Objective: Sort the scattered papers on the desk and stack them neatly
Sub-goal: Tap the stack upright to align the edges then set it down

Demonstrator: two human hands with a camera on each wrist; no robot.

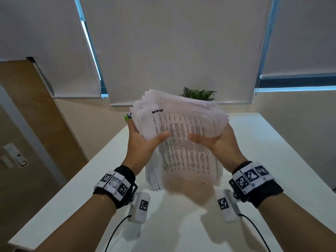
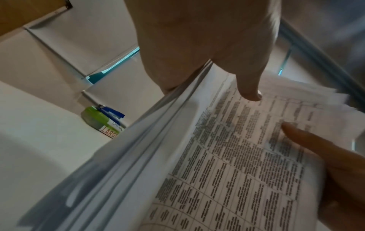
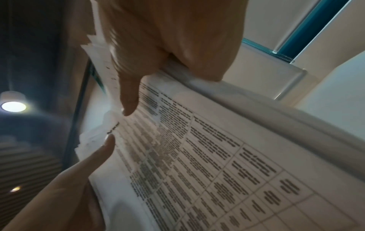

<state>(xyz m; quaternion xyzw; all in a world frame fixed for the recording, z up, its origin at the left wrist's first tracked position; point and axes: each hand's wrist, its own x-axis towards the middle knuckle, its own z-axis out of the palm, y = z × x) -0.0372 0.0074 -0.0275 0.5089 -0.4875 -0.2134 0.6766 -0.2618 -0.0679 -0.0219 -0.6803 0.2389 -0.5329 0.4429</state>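
Observation:
A thick stack of printed papers with table text stands tilted above the white desk, its lower edge near the desktop. My left hand grips its left side, thumb on the top sheet. My right hand grips the right side the same way. The sheets' upper edges are uneven and fanned. In the left wrist view the stack fills the frame, with my left thumb pressing the page. The right wrist view shows the stack under my right thumb.
A green container with a blue pen sits on the desk behind the stack's left side. A potted plant stands at the desk's far edge below the window blinds. A wooden door is at the left.

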